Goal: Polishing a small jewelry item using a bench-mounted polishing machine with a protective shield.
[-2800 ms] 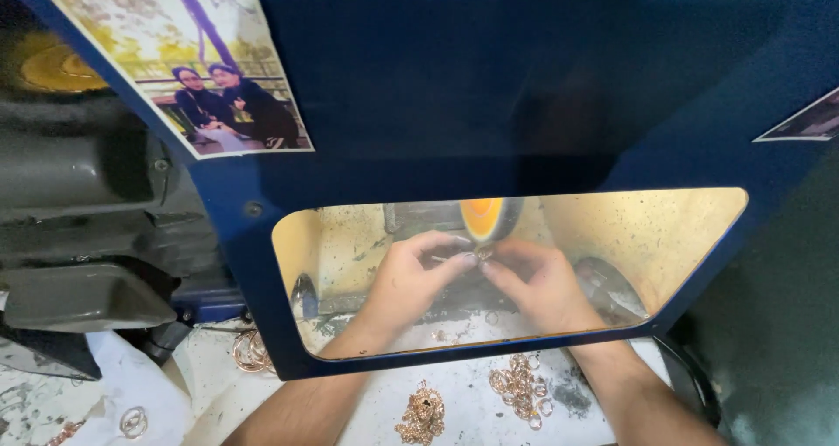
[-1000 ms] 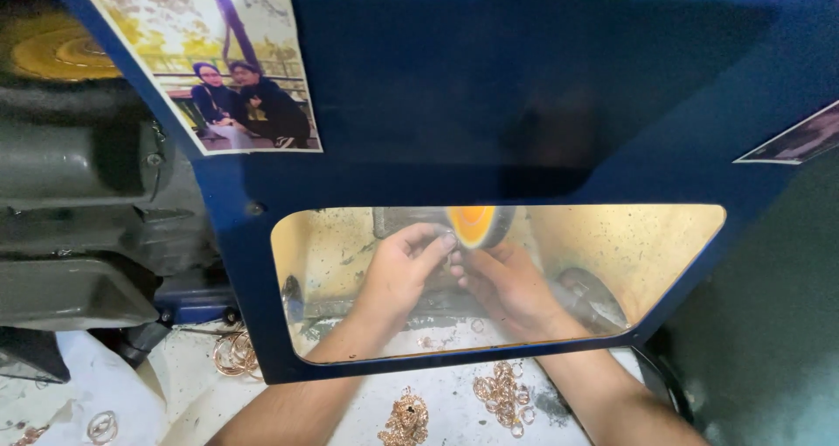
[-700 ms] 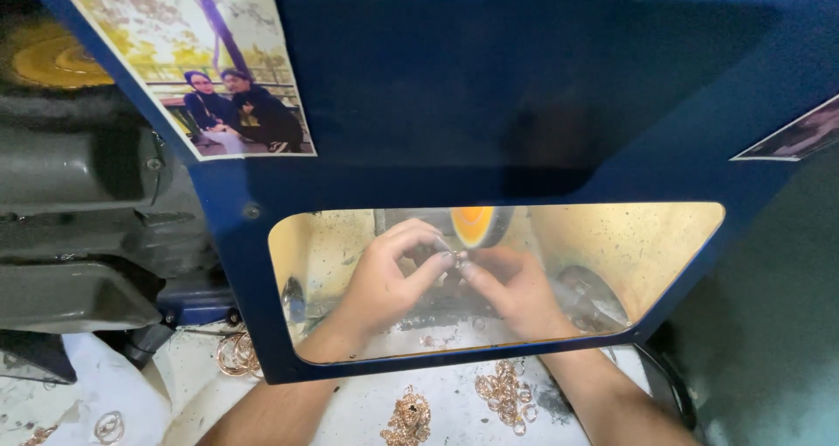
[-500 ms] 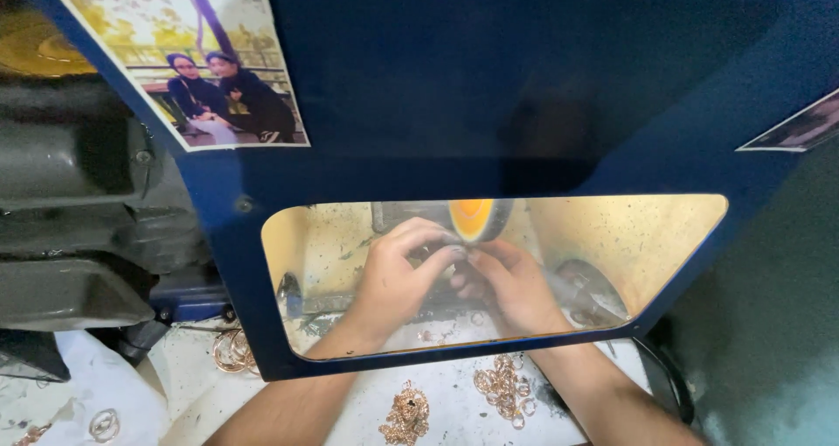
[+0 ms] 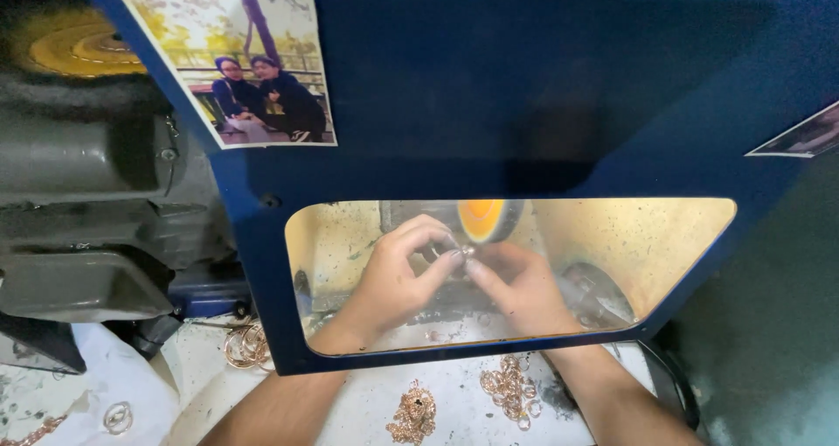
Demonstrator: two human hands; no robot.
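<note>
Dusty white cloth covers the workbench (image 5: 454,411) below a big blue hood (image 5: 524,88) with a clear window (image 5: 629,254) in it.

From the head camera, both of the person's arms reach in under the hood. The left hand (image 5: 393,276) and the right hand (image 5: 516,289) meet in the middle, seen through the window. Their fingertips are pinched together on a small shiny ring (image 5: 461,252), so both hands are closed on it. Just above the fingers spins an orange polishing wheel (image 5: 482,219). The ring sits right below the wheel, very close to it; I cannot tell if it touches.

Below the wrists lie little piles of gold-coloured jewellery (image 5: 507,389) on the cloth. More rings (image 5: 246,345) lie far out past the left arm. A photo (image 5: 236,62) is stuck on the hood, up and left of the hands. A grey machine (image 5: 96,210) stands further left.

The step in hand looks like polishing the ring. I think the next move calls for a firm pinch and a slow turn of the ring, with fingertips kept off the wheel.
</note>
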